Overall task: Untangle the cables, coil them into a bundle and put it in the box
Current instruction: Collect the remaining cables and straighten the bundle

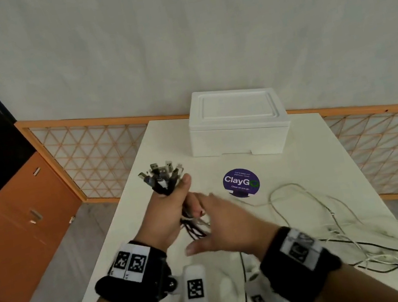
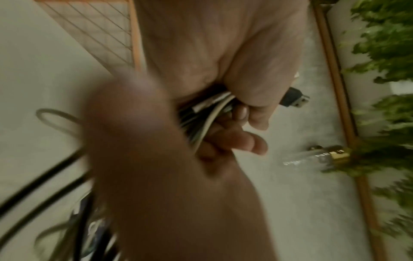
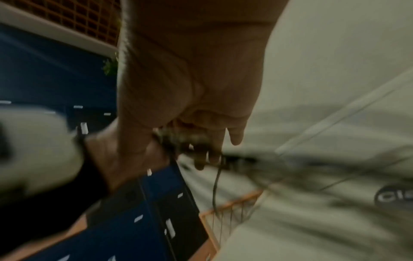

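Note:
My left hand (image 1: pixel 173 208) grips a bunch of black and white cables (image 1: pixel 193 227) above the white table (image 1: pixel 300 159), and their plug ends (image 1: pixel 162 177) fan out above the fist. In the left wrist view its fingers (image 2: pixel 243 130) curl round the cables (image 2: pixel 208 113), and a dark USB plug (image 2: pixel 292 97) sticks out past them. Just below that fist, my right hand (image 1: pixel 221 222) lies against the hanging strands, fingers fairly straight and thumb spread. The right wrist view is blurred; it shows the right hand (image 3: pixel 201 98) beside the cables (image 3: pixel 241 159). The white foam box (image 1: pixel 238 122) stands at the table's far end, lid on.
Loose cable lengths (image 1: pixel 305 201) trail over the table's right half to its near edge. A round purple sticker (image 1: pixel 241 182) lies before the box. Orange and dark blue cabinets (image 1: pixel 16 209) stand at the left, with a lattice screen (image 1: pixel 102 152) behind the table.

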A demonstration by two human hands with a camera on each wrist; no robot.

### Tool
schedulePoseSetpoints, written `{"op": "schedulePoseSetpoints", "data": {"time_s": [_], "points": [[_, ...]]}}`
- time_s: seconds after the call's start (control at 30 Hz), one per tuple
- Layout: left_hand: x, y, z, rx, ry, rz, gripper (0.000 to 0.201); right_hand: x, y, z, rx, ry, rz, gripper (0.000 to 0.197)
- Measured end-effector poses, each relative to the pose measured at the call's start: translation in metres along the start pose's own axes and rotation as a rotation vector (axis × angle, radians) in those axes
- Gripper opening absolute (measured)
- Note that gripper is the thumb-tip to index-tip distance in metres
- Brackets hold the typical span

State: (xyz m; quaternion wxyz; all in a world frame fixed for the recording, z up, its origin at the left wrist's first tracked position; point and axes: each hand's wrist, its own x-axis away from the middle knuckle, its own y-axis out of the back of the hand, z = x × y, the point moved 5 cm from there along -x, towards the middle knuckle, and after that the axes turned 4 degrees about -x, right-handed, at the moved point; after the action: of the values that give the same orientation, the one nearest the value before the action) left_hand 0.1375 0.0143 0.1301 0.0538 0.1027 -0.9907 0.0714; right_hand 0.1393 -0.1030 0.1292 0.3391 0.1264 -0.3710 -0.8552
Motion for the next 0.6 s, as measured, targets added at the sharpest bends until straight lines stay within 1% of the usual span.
{"op": "schedulePoseSetpoints", "data": {"time_s": [0.1,0.13,0.2,0.27,0.37,0.43,0.5,0.6], "points": [[0.001,0.0,-0.014,0.108,-0.021,0.012,0.038,-0.007,-0.018,-0.004,0.017,-0.072,-0.008,0.031],[-0.001,0.007,-0.014,0.15,-0.009,0.006,0.038,-0.006,-0.017,-0.009,0.046,-0.077,-0.002,0.024],[-0.008,0.027,-0.002,0.26,0.042,-0.051,0.048,0.001,-0.013,-0.022,0.144,-0.07,0.018,0.024],[-0.016,0.048,0.015,0.411,0.102,-0.157,0.053,0.01,-0.005,-0.032,0.279,-0.084,0.022,0.025],[-0.031,0.083,0.046,0.576,0.208,-0.335,0.052,0.029,0.004,-0.056,0.38,-0.183,0.04,0.021],[-0.037,0.105,0.071,0.623,0.296,-0.435,0.05,0.043,0.013,-0.072,0.452,-0.25,0.075,0.026],[-0.039,0.121,0.094,0.655,0.378,-0.51,0.047,0.057,0.023,-0.081,0.499,-0.28,0.078,0.033],[-0.042,0.131,0.119,0.688,0.455,-0.553,0.045,0.075,0.037,-0.085,0.557,-0.267,0.034,0.038]]}}
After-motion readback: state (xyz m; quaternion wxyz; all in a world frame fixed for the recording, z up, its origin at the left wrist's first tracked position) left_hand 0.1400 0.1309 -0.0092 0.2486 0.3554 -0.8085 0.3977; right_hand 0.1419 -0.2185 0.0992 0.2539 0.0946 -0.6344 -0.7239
